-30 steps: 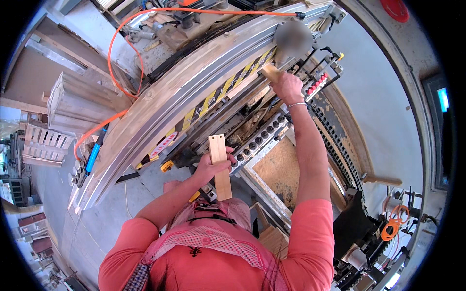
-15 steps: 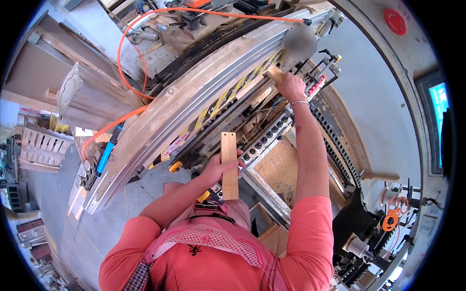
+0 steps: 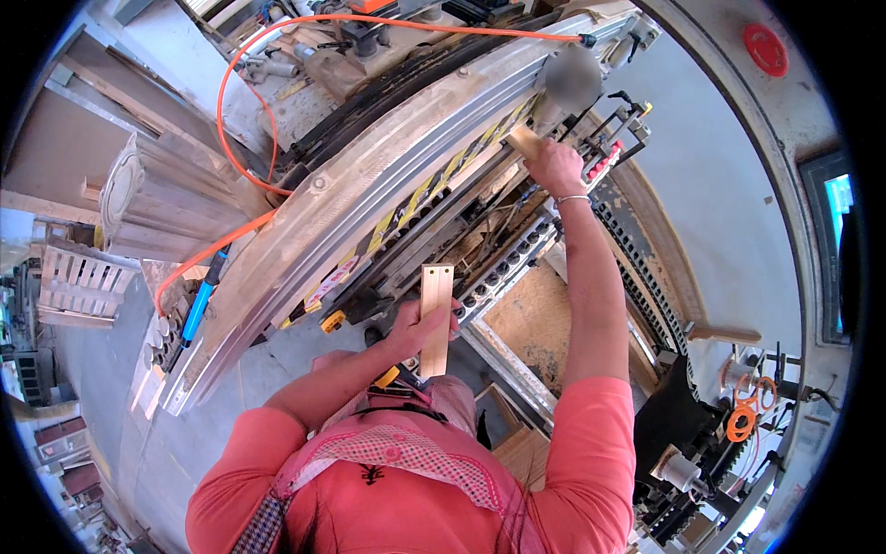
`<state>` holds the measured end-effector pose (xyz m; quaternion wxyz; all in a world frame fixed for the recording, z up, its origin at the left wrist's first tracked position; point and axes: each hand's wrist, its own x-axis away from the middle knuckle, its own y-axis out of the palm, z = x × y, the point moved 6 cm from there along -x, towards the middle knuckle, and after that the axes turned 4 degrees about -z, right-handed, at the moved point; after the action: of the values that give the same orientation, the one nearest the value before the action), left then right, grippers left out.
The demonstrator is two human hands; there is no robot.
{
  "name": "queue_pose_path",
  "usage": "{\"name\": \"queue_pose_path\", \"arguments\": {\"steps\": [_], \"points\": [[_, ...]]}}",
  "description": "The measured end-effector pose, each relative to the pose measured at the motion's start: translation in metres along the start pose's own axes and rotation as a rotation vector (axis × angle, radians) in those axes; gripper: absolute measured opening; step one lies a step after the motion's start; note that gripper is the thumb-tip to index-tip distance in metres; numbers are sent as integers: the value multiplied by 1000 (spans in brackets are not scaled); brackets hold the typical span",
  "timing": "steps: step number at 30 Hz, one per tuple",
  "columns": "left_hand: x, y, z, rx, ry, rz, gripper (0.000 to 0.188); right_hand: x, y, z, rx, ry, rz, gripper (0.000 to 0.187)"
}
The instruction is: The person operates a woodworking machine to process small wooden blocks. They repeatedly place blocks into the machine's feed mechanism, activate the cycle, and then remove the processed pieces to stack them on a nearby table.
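My left hand is closed round a pair of narrow pale wooden strips lying side by side, held in front of my body. Each strip has a small dark hole near its far end. Out ahead to the right, my right hand grips a short pale wooden piece at the machine bed, just below a round blurred grey part. Part of that piece is hidden by my fingers. Alongside it runs a yellow-and-black striped strip.
A long curved-looking machine rail crosses ahead, with an orange hose looping over it. A sawdust-covered panel lies below my right forearm. At the right are a red button and a screen. A blue cylinder tool hangs at the left.
The strips in my left hand have tilted and their far end has come slightly nearer my body. My right hand stays at the same spot with its wooden piece.
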<state>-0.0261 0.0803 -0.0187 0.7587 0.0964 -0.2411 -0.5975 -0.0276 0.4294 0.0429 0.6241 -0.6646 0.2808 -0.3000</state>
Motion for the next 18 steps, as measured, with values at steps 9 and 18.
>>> {"name": "queue_pose_path", "arguments": {"steps": [9,18], "points": [[1,8,0,41,-2,78,32,-5,8,4,11,-4,-22,40],[1,6,-7,73,11,94,35,-2,1,2,-9,-1,23,33]]}}
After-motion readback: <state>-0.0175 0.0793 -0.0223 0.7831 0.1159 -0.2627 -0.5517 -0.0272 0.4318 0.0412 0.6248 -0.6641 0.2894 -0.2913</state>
